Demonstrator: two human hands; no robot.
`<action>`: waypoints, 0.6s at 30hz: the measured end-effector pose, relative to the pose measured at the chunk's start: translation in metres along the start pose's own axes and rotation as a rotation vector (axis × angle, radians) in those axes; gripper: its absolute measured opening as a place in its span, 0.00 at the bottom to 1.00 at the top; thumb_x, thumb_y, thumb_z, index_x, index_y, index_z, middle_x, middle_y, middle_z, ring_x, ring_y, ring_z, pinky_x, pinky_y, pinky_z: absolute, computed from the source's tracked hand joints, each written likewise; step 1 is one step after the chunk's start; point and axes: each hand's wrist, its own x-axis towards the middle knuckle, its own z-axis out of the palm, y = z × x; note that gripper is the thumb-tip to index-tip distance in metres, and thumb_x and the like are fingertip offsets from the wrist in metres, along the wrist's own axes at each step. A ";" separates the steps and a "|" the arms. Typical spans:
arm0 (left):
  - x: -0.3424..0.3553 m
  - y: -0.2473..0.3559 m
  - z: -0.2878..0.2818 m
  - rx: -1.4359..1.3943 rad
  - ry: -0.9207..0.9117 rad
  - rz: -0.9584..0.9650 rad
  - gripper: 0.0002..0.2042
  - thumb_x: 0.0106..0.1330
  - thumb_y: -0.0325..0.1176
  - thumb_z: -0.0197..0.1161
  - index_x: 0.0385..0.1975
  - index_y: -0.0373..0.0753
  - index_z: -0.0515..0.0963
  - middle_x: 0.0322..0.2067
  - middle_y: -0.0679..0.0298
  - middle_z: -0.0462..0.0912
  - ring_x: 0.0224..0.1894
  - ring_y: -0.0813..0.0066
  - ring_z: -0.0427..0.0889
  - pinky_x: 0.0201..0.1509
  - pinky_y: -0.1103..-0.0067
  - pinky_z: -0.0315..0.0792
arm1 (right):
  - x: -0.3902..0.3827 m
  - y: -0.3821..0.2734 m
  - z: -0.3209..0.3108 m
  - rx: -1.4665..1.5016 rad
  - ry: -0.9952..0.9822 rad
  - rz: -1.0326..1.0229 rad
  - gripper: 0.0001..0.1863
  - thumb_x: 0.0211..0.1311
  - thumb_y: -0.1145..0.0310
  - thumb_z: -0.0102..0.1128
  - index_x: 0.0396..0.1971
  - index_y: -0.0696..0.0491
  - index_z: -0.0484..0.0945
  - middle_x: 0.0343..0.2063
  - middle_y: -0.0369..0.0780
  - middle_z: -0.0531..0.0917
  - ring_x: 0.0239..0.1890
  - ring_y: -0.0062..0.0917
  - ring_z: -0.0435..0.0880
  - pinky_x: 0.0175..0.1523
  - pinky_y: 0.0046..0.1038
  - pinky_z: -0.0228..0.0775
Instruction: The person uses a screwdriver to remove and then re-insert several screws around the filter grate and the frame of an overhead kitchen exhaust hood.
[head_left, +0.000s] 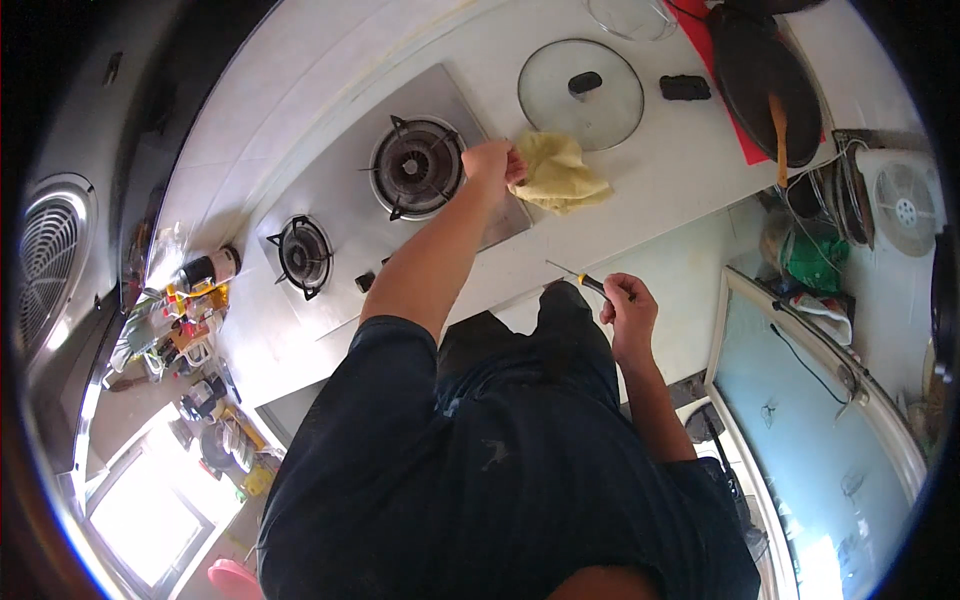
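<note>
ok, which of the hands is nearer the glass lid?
Left. The left hand is at the yellow cloth, off the glass lid's near-left side; the right hand is farther back, holding a screwdriver.

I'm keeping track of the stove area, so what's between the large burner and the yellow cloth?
In the head view, the left hand lies between the large burner and the yellow cloth, its curled fingers at the cloth's left edge.

Right fingers [630,286] partly hide screwdriver [592,285]; pink object [232,578] (unidentifiable) cut off.
</note>
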 end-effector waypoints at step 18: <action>-0.051 -0.047 -0.099 -0.143 -0.210 0.051 0.08 0.71 0.32 0.62 0.35 0.33 0.81 0.28 0.55 0.85 0.26 0.64 0.85 0.29 0.69 0.82 | -0.001 -0.033 0.057 -0.102 -0.161 -0.145 0.10 0.69 0.69 0.67 0.42 0.60 0.81 0.23 0.34 0.78 0.20 0.17 0.74 0.26 0.23 0.68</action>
